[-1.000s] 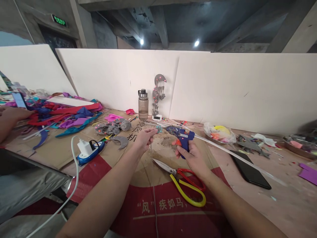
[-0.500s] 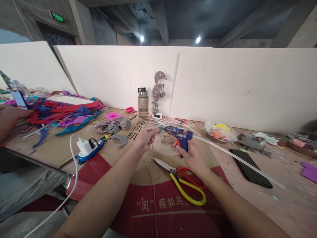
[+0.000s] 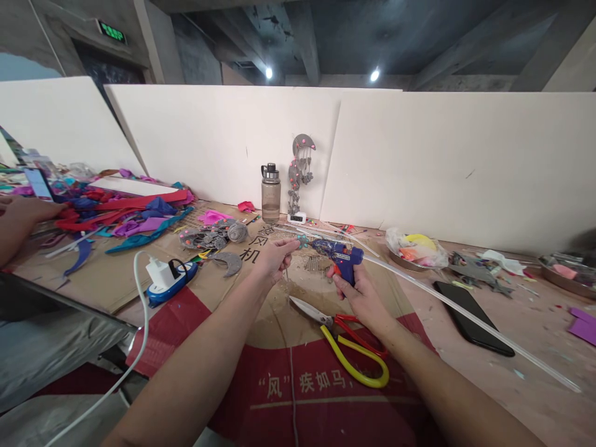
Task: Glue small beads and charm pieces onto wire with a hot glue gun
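Note:
My left hand is closed in a pinch on the edge of a small grey-and-teal cut-out. A thin grey cord runs down from below that hand across the cardboard. My right hand is wrapped round the handle of a blue hot glue gun, whose nozzle points left, close to the cut-out. Whether the nozzle touches it I cannot tell. A long clear glue stick sticks out of the gun's back. Scissors with red and yellow handles lie below my hands.
Behind are a water bottle and a hanging grey moon ornament. Grey felt pieces and a blue power strip lie left, a black phone right. Another person's hand is at far left, near coloured cloth.
The glue stick's free end reaches farther to the lower right. Both hands stay nearly where they were, and the view has shifted very slightly.

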The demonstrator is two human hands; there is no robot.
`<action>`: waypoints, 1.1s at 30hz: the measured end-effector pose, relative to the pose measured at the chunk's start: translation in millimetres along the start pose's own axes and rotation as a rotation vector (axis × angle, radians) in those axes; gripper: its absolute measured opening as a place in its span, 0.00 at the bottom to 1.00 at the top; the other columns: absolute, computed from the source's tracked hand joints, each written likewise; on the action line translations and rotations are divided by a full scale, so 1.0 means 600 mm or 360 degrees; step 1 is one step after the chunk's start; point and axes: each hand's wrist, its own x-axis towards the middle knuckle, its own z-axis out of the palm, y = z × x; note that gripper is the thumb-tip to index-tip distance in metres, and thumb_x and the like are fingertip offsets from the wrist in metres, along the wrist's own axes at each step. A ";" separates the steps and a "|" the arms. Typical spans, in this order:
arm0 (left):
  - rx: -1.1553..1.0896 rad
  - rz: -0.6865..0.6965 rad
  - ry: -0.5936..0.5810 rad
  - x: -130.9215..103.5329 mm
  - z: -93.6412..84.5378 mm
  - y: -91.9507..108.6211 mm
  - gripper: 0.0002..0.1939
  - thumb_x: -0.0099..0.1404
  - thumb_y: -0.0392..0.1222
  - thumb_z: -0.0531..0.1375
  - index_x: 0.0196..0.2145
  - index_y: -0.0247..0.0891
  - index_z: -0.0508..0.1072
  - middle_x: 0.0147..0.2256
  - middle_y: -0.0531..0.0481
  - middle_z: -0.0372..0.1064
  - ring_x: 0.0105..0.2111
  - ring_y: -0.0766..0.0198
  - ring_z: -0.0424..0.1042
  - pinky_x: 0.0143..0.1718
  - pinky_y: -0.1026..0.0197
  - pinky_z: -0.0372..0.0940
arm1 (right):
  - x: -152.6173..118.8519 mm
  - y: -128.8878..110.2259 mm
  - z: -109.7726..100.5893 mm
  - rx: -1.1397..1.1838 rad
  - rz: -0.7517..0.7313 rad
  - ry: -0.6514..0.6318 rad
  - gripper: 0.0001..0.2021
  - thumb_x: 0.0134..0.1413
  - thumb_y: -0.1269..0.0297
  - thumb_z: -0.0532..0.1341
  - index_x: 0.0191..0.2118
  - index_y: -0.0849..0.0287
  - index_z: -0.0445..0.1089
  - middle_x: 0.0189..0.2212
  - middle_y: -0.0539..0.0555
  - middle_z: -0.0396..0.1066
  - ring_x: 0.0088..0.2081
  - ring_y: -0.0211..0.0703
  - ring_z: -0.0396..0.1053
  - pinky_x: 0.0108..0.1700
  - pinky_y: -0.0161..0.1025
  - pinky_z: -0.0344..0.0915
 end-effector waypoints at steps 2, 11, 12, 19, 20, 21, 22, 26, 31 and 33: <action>0.0004 -0.0007 0.0003 0.000 -0.001 -0.001 0.17 0.44 0.43 0.70 0.30 0.31 0.73 0.15 0.60 0.56 0.12 0.78 0.48 0.15 0.67 0.32 | 0.000 0.000 0.000 -0.0028 -0.0011 0.0005 0.13 0.58 0.53 0.53 0.45 0.54 0.60 0.37 0.54 0.67 0.28 0.38 0.61 0.28 0.36 0.65; 0.0024 0.0029 -0.0067 -0.002 0.001 -0.002 0.17 0.45 0.44 0.70 0.30 0.31 0.74 0.15 0.59 0.58 0.12 0.79 0.48 0.15 0.66 0.32 | -0.001 -0.001 0.000 -0.0016 -0.0009 0.0003 0.12 0.58 0.54 0.53 0.43 0.55 0.60 0.36 0.53 0.66 0.27 0.37 0.60 0.28 0.36 0.65; 0.0019 0.0031 -0.0065 -0.001 0.000 -0.003 0.17 0.45 0.44 0.70 0.30 0.31 0.74 0.15 0.59 0.57 0.12 0.79 0.48 0.15 0.66 0.32 | -0.001 -0.001 0.000 -0.0021 0.0005 0.0006 0.13 0.58 0.53 0.54 0.44 0.55 0.60 0.37 0.53 0.66 0.27 0.37 0.60 0.28 0.36 0.65; 0.0006 0.0026 -0.0045 0.000 0.000 -0.003 0.17 0.44 0.43 0.70 0.29 0.31 0.74 0.16 0.59 0.58 0.12 0.79 0.48 0.15 0.66 0.33 | 0.001 0.001 0.001 -0.0014 0.0003 0.0008 0.14 0.58 0.53 0.53 0.45 0.54 0.59 0.38 0.53 0.67 0.27 0.37 0.60 0.28 0.36 0.65; 0.0004 0.0032 -0.0050 -0.001 0.001 -0.003 0.17 0.44 0.43 0.70 0.29 0.32 0.74 0.16 0.58 0.59 0.12 0.79 0.48 0.15 0.66 0.33 | 0.001 0.002 0.001 -0.0018 0.0002 0.0013 0.14 0.57 0.53 0.53 0.45 0.54 0.59 0.38 0.53 0.67 0.27 0.37 0.60 0.28 0.36 0.65; 0.0002 0.0038 -0.0056 -0.001 0.001 -0.003 0.17 0.44 0.43 0.70 0.29 0.32 0.74 0.16 0.58 0.60 0.12 0.79 0.48 0.15 0.66 0.33 | 0.001 0.003 0.002 -0.0023 0.0004 0.0016 0.14 0.57 0.53 0.53 0.45 0.54 0.59 0.37 0.53 0.67 0.27 0.37 0.60 0.28 0.36 0.65; 0.0001 0.0043 -0.0063 0.000 0.001 -0.003 0.17 0.43 0.44 0.70 0.29 0.32 0.74 0.17 0.58 0.60 0.12 0.79 0.48 0.15 0.66 0.33 | 0.001 0.003 0.002 -0.0025 0.0004 0.0015 0.14 0.57 0.53 0.54 0.45 0.54 0.59 0.37 0.53 0.67 0.27 0.37 0.60 0.28 0.36 0.65; -0.0001 0.0037 -0.0080 0.003 -0.003 -0.006 0.16 0.44 0.44 0.70 0.28 0.32 0.73 0.14 0.60 0.55 0.12 0.78 0.47 0.15 0.66 0.31 | 0.000 -0.002 0.001 0.0028 -0.0026 -0.0003 0.13 0.58 0.55 0.54 0.45 0.54 0.59 0.37 0.53 0.66 0.27 0.37 0.60 0.28 0.36 0.65; -0.0009 0.0031 -0.0088 -0.001 -0.001 -0.003 0.16 0.43 0.44 0.70 0.27 0.32 0.72 0.14 0.60 0.54 0.12 0.78 0.47 0.16 0.66 0.31 | -0.001 -0.003 0.000 0.0017 -0.0017 0.0009 0.12 0.58 0.55 0.54 0.44 0.55 0.59 0.37 0.52 0.66 0.27 0.36 0.60 0.28 0.36 0.65; -0.0010 0.0029 -0.0095 -0.003 0.000 -0.002 0.17 0.44 0.44 0.70 0.28 0.32 0.72 0.14 0.60 0.55 0.12 0.78 0.47 0.16 0.66 0.31 | -0.001 -0.002 0.000 0.0001 -0.0012 0.0029 0.12 0.58 0.55 0.54 0.44 0.55 0.60 0.36 0.52 0.66 0.27 0.36 0.60 0.28 0.36 0.65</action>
